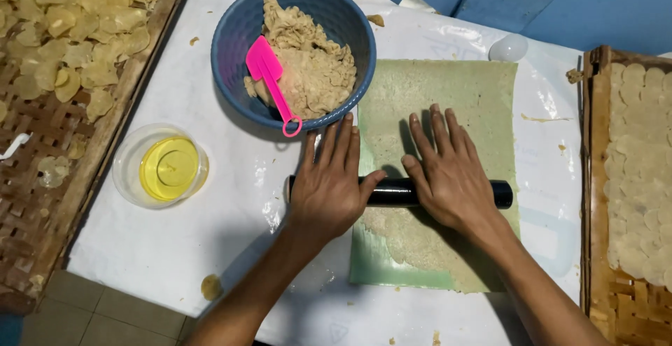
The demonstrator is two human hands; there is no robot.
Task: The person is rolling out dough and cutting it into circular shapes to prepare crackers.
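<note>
Black rolling pin [395,192]: a smooth, glossy cylinder, lying crosswise over a pale green mat [483,94], mostly hidden beneath both palms, with only its middle stretch and two ends showing. Left hand [329,185] flat on the pin's left part, fingers spread and extended, pressing down, not gripping. Right hand [448,174] likewise flat on the right part, fingers stretched forward onto the mat, nothing clasped. Beneath and around the pin, a thin sheet of beige dough [413,237] spread over the green mat, grainy in look, with ragged edges near the lower end. Mat resting on a white sheet [175,248] covering the work surface.

Just beyond the left hand, a blue bowl [241,31] heaped with lumpy tan dough [315,66], a bright pink spatula [269,76] leaning inside, its looped handle over the rim. Further left, a clear round container with yellow liquid [168,167]. On both sides, woven bamboo trays: left tray [35,206] holding curled, dried yellowish discs, right tray [616,304] holding flat pale rounds laid in rows.
</note>
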